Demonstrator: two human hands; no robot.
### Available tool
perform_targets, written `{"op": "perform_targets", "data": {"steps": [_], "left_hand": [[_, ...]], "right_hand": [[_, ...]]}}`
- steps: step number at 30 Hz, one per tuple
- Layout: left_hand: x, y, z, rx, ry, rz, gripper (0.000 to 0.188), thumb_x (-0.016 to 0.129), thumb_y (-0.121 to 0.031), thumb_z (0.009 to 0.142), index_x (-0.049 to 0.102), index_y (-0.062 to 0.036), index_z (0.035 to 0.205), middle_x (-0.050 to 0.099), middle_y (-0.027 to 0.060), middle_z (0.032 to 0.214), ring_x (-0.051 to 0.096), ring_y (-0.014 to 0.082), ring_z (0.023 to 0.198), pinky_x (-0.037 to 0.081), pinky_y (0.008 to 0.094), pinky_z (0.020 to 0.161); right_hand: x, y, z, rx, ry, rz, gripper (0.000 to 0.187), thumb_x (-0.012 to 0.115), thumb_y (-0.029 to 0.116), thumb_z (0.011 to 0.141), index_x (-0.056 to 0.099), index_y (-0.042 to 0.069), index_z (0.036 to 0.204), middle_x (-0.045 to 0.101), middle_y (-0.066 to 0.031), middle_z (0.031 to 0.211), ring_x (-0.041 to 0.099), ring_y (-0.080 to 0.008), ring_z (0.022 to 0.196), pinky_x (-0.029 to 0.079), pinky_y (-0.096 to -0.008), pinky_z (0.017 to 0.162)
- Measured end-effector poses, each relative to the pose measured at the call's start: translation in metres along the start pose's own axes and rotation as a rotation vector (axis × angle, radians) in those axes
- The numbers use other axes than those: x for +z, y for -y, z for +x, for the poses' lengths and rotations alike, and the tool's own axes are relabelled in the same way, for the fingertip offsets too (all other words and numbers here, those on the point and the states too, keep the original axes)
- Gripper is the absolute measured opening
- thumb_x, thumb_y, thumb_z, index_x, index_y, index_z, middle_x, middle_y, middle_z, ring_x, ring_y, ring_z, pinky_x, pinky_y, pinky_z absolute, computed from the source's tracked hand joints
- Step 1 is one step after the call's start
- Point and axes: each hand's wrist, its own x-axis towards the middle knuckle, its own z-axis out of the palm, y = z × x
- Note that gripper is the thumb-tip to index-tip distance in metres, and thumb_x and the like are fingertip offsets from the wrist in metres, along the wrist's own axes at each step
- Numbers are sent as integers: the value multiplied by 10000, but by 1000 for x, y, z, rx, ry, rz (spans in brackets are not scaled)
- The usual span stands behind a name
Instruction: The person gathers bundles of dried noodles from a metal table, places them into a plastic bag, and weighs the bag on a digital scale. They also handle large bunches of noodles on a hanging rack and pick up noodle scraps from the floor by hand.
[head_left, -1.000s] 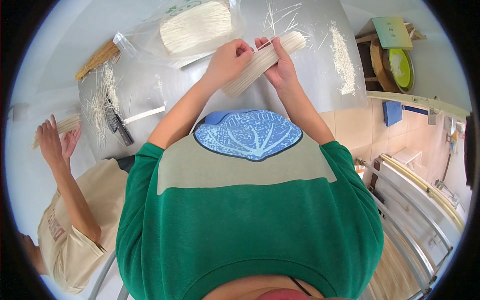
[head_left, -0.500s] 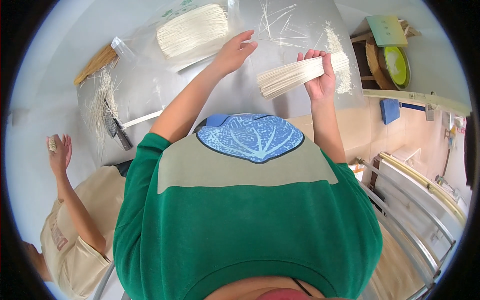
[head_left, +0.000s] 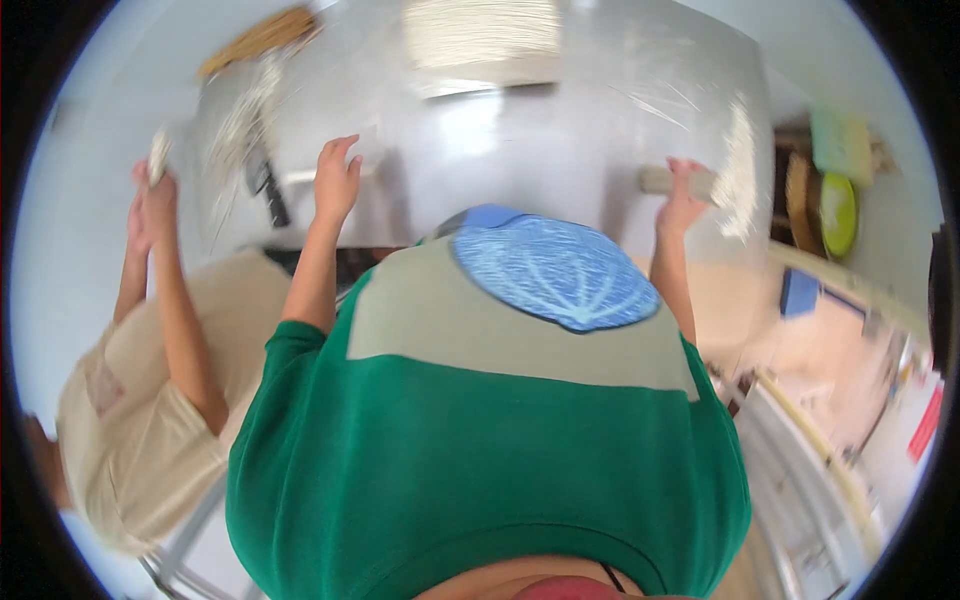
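Note:
My right hand [head_left: 682,200] is closed round a bundle of pale dried noodles [head_left: 654,180] at the right of the metal table [head_left: 520,150]. The bundle's ends stick out on both sides of the hand, beside a heap of broken noodle bits [head_left: 738,180]. My left hand [head_left: 338,182] is empty, its fingers stretched out and apart. It hovers at a narrow white strip [head_left: 299,177] lying on the table, partly hidden behind the hand. A large stack of dried noodles [head_left: 483,35] lies at the far middle. The picture is somewhat blurred.
Left of my hand lie a black-handled tool [head_left: 268,192], loose noodle scraps [head_left: 245,125] and a straw-coloured brush [head_left: 262,40]. A co-worker's hands [head_left: 153,205] hold a small pale bundle [head_left: 159,157] at the left. A green basin [head_left: 838,212] stands beyond the right edge.
My left hand has moved left and nearer, from beside the noodle stack to the white strip. My right hand still holds the bundle, now turned. The view has shifted; the co-worker's hands have come together.

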Motion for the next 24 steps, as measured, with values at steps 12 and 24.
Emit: {"op": "perform_targets", "data": {"steps": [12, 24], "left_hand": [[-113, 304, -94, -6, -44, 327, 333, 665, -127, 701, 645, -174, 1029, 576, 23, 1083, 512, 228, 1021, 402, 393, 868], [-107, 321, -94, 7, -172, 406, 98, 503, -123, 798, 534, -54, 860, 563, 76, 864, 527, 273, 882, 408, 393, 756]], "right_hand": [[120, 95, -126, 358, -158, 719, 234, 505, 252, 906, 428, 69, 781, 482, -79, 680, 516, -247, 728, 429, -442, 851], [183, 116, -178, 658, -170, 920, 275, 496, 257, 901, 422, 59, 725, 460, -85, 691, 514, -258, 733, 431, -469, 849]]}}
